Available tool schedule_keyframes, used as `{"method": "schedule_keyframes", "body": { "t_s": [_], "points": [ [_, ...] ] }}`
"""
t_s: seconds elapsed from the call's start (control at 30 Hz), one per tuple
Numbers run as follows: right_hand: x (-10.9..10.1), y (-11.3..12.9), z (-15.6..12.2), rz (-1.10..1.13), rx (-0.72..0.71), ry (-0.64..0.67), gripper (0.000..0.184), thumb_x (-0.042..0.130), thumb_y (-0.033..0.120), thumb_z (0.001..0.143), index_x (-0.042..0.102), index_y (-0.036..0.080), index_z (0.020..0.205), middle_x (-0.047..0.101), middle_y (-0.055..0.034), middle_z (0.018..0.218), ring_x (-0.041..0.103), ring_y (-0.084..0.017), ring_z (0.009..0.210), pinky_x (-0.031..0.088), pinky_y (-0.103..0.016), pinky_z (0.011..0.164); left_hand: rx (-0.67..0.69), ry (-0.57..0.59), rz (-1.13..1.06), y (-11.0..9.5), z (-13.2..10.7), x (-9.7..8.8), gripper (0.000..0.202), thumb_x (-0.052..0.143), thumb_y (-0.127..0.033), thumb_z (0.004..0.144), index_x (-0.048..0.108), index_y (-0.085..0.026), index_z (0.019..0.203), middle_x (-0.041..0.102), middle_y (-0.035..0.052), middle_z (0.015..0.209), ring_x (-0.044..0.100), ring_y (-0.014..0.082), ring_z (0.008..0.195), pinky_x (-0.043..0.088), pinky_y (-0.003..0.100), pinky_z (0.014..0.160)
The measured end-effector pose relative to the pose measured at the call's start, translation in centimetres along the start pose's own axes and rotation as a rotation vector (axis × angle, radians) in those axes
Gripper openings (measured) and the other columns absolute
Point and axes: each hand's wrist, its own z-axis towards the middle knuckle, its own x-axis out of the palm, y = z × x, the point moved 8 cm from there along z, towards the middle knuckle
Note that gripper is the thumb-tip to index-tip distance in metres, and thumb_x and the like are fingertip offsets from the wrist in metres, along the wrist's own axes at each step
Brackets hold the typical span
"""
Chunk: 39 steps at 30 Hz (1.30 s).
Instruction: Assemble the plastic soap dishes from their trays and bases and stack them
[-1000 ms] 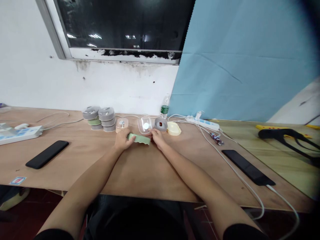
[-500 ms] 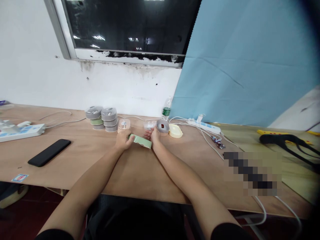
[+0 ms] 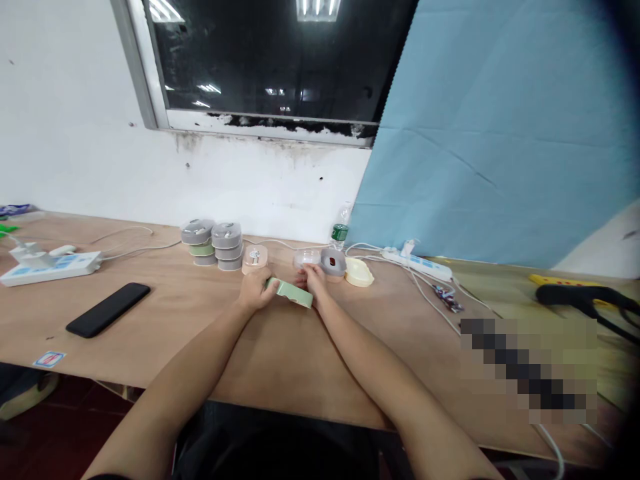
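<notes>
A pale green container (image 3: pixel 291 293), tilted on its side, is held low over the table. My left hand (image 3: pixel 256 290) is closed around its left end, thumb on the near face. My right hand (image 3: pixel 316 283) is at its right end, fingers bent behind the rim and partly hidden. Just beyond my right hand lies a clear lid (image 3: pixel 306 257). Beside it stand a grey container (image 3: pixel 340 270) with a small dark red spot inside and a cream-yellow container (image 3: pixel 359 273), open at the top. A pink lidded container (image 3: pixel 255 257) stands behind my left hand.
Two stacks of lidded containers, a grey-green stack (image 3: pixel 199 243) and a grey stack (image 3: pixel 228 248), stand by the wall. A black phone (image 3: pixel 109 309) and a power strip (image 3: pixel 55 267) lie left. A plastic bottle (image 3: pixel 340 230), another power strip (image 3: pixel 417 263) and cables are at right.
The view has shifted, so everything sits a little further right and lower. The fingers of my right hand are more bent than before. My left hand keeps its hold on the green container.
</notes>
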Motion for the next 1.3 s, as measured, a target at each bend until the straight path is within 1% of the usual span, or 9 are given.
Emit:
{"method": "schedule_keyframes", "body": {
  "t_s": [0.13, 0.3, 0.47, 0.6, 0.73, 0.9, 1.03, 1.2, 1.3],
  "points": [
    [0.1, -0.3, 0.0, -0.016, 0.023, 0.033, 0.025, 0.061, 0.030, 0.081, 0.054, 0.021, 0.104, 0.063, 0.0048, 0.064, 0.057, -0.010, 0.041, 0.043, -0.019, 0.035, 0.013, -0.009, -0.005, -0.2, 0.0, -0.1, 0.042, 0.034, -0.052, 0.087, 0.059, -0.020, 0.074, 0.062, 0.0061, 0.071, 0.059, 0.0203, 0.070, 0.043, 0.032, 0.063],
    [0.0, -0.1, -0.5, -0.036, 0.001, 0.066, 0.039, 0.065, 0.029, 0.079, 0.055, 0.020, 0.115, 0.065, 0.0028, 0.066, 0.058, -0.010, 0.043, 0.042, -0.018, 0.036, -0.003, -0.018, 0.005, 0.0, 0.0, 0.0, 0.042, 0.034, -0.051, 0.088, 0.057, -0.020, 0.071, 0.061, 0.0052, 0.068, 0.058, 0.0196, 0.067, 0.041, 0.032, 0.060],
    [0.3, 0.1, -0.8, -0.021, -0.020, 0.118, 0.051, 0.062, 0.023, 0.079, 0.050, 0.021, 0.129, 0.065, 0.0028, 0.068, 0.058, -0.010, 0.044, 0.042, -0.018, 0.037, 0.002, -0.017, -0.004, 0.0, 0.0, 0.0, 0.040, 0.036, -0.050, 0.089, 0.057, -0.020, 0.072, 0.061, 0.0047, 0.068, 0.057, 0.0188, 0.065, 0.041, 0.031, 0.060],
    [0.2, 0.2, -0.9, -0.019, -0.025, 0.093, 0.059, 0.059, 0.021, 0.080, 0.043, 0.020, 0.137, 0.065, 0.0023, 0.073, 0.057, -0.009, 0.043, 0.042, -0.019, 0.037, -0.003, -0.008, -0.015, -0.1, 0.1, 0.0, 0.041, 0.035, -0.050, 0.089, 0.058, -0.019, 0.074, 0.061, 0.0045, 0.068, 0.056, 0.0187, 0.065, 0.040, 0.031, 0.060],
    [0.3, 0.0, -0.8, -0.060, -0.028, 0.093, 0.065, 0.062, 0.023, 0.079, 0.040, 0.021, 0.140, 0.066, 0.0014, 0.079, 0.056, -0.009, 0.043, 0.043, -0.020, 0.038, -0.005, -0.010, -0.026, 0.1, 0.0, 0.1, 0.040, 0.036, -0.048, 0.090, 0.059, -0.019, 0.075, 0.060, 0.0043, 0.069, 0.056, 0.0183, 0.066, 0.038, 0.030, 0.060],
    [0.2, -0.4, -0.5, -0.091, -0.006, 0.088, 0.068, 0.064, 0.026, 0.079, 0.039, 0.022, 0.142, 0.068, -0.0024, 0.089, 0.055, -0.009, 0.044, 0.044, -0.022, 0.041, -0.048, 0.005, -0.010, 0.6, 0.0, 0.3, 0.040, 0.035, -0.047, 0.090, 0.059, -0.018, 0.076, 0.061, 0.0047, 0.072, 0.056, 0.0183, 0.070, 0.038, 0.029, 0.063],
    [0.3, -0.5, -0.3, -0.091, -0.012, 0.100, 0.070, 0.065, 0.025, 0.077, 0.040, 0.022, 0.143, 0.068, -0.0033, 0.087, 0.056, -0.010, 0.045, 0.043, -0.023, 0.040, -0.058, 0.012, -0.019, 0.7, 0.0, 0.4, 0.041, 0.034, -0.047, 0.091, 0.060, -0.018, 0.079, 0.062, 0.0049, 0.075, 0.056, 0.0183, 0.072, 0.039, 0.029, 0.065],
    [0.2, -0.5, 0.3, -0.128, -0.082, 0.125, 0.074, 0.063, 0.025, 0.074, 0.038, 0.022, 0.144, 0.066, -0.0015, 0.085, 0.056, -0.010, 0.045, 0.041, -0.022, 0.039, -0.053, 0.023, -0.022, 0.6, 0.0, 0.5, 0.040, 0.034, -0.045, 0.091, 0.061, -0.018, 0.079, 0.061, 0.0043, 0.074, 0.055, 0.0178, 0.070, 0.039, 0.029, 0.065],
    [-0.2, -0.3, 0.8, -0.164, -0.150, 0.106, 0.076, 0.061, 0.027, 0.074, 0.035, 0.023, 0.145, 0.064, -0.0034, 0.096, 0.055, -0.009, 0.045, 0.041, -0.022, 0.039, -0.052, 0.016, -0.014, 0.6, 0.0, 0.5, 0.040, 0.035, -0.044, 0.091, 0.060, -0.018, 0.075, 0.060, 0.0040, 0.070, 0.054, 0.0173, 0.067, 0.037, 0.029, 0.063]
  ]
}}
